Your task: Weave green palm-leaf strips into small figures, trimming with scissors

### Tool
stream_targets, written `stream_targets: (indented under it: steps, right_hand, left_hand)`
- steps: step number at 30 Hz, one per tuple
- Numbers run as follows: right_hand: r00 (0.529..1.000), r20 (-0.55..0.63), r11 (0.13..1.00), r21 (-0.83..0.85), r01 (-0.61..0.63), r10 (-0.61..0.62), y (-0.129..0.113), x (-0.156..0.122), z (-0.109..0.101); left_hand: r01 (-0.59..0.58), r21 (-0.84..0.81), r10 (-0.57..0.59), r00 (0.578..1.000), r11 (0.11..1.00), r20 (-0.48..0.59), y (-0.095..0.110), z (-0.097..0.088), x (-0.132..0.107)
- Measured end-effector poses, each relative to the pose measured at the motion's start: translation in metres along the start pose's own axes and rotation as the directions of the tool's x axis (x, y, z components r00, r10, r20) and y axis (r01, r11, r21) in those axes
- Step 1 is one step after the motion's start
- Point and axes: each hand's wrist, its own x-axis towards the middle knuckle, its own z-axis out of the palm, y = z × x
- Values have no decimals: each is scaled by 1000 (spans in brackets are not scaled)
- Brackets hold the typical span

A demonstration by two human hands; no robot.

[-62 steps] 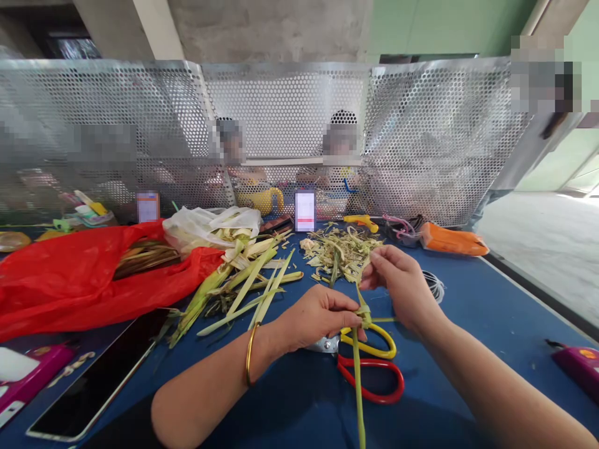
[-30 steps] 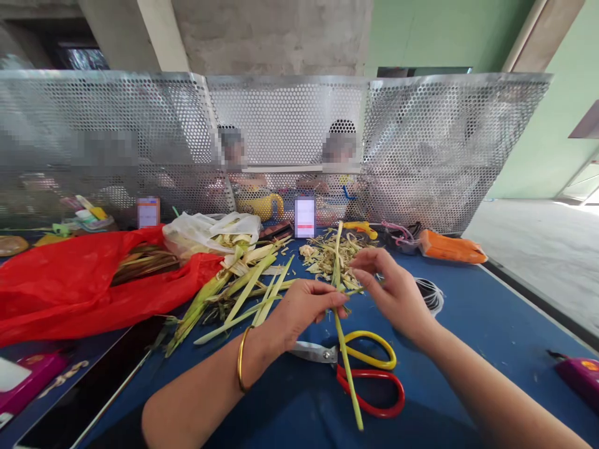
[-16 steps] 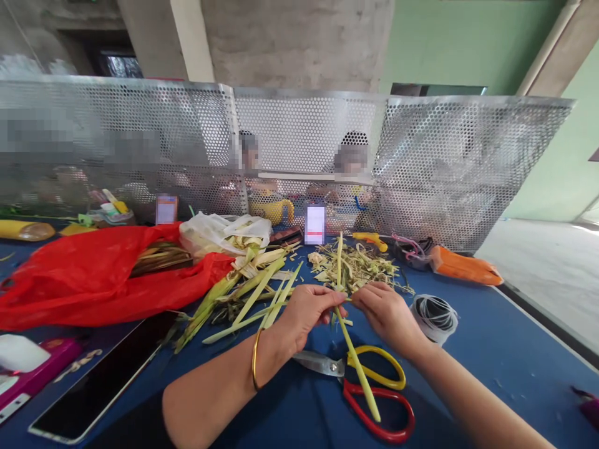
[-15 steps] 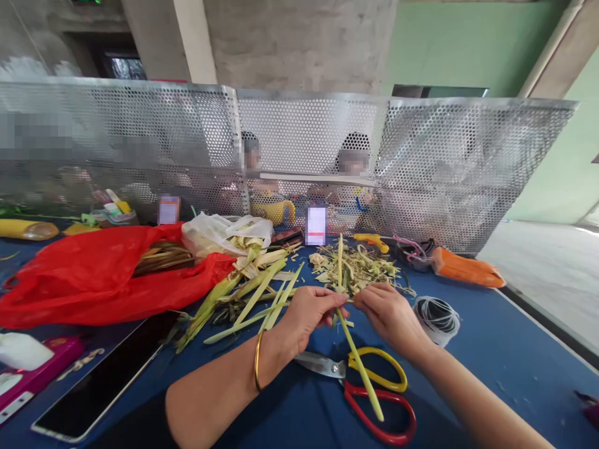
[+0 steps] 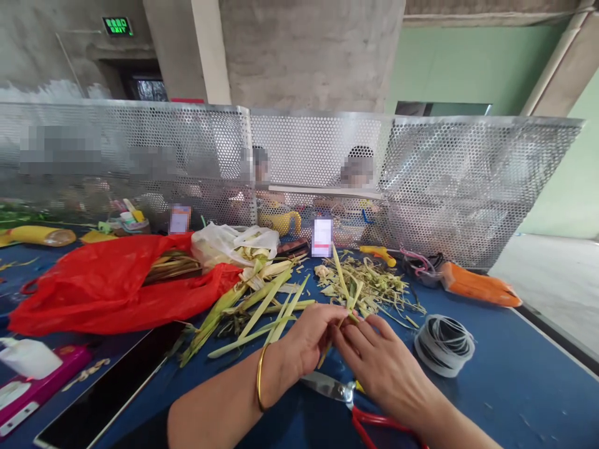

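Observation:
My left hand point(image 5: 316, 330) pinches pale green leaf strips point(image 5: 340, 274), wearing a gold bangle at the wrist. Close against it, my right hand point(image 5: 377, 349) has its fingers bent around the same strips, where they cross. Some strip ends point up and away from me; the exact crossing is partly hidden by fingers. Below the hands lie scissors point(image 5: 330, 386) with one red and one yellow handle, partly covered by my right hand. Several loose leaf strips point(image 5: 262, 312) lie left of my left hand. Behind the hands is a heap of leaf scraps point(image 5: 374, 284).
On the left are a red plastic bag point(image 5: 103, 280), a black-screened tablet or phone point(image 5: 116, 386) and a magenta power strip point(image 5: 51, 380). A spool of clear cord point(image 5: 444, 346) and an orange packet point(image 5: 480, 284) stand right. Perforated metal panels point(image 5: 318, 149) close off the back; people sit behind.
My hands have come together, the right one moving left over the scissors. The long strip that pointed toward me has been folded or turned up. The camera view has tilted slightly upward.

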Motion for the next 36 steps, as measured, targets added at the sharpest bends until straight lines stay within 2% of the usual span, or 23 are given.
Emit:
stream_targets:
  steps: [6, 12, 17, 20, 31, 33, 34, 36]
  right_hand:
    - [1000, 30, 999, -48, -3, 4, -1, 0, 6]
    - [997, -73, 999, 53, 13, -9, -1, -7, 10]
    - [991, -120, 989, 128, 79, -64, -8, -7, 6]
    - [983, -156, 985, 129, 114, -93, -11, -7, 2]
    - [972, -169, 965, 177, 191, -162, -9, -7, -1]
    - [970, -210, 976, 155, 155, -121, -1, -7, -5]
    - [972, -227, 988, 129, 88, -57, 4, -7, -7]
    - [964, -229, 990, 62, -124, 135, 15, -7, -9]
  left_hand:
    - [25, 66, -26, 999, 998, 20, -1, 2, -4]
    - [0, 32, 1, 1000, 1000, -14, 0, 5, -6]
    - [4, 30, -1, 997, 1000, -79, 2, 7, -8]
    - [-11, 44, 14, 998, 999, -64, 2, 7, -9]
    - [-25, 81, 30, 997, 996, -70, -5, 1, -4]
    - [-68, 89, 74, 995, 994, -67, -1, 0, -4]
    - [-92, 89, 98, 993, 992, -65, 3, 0, -4]
    - [-124, 88, 130, 990, 988, -63, 9, 0, -6]
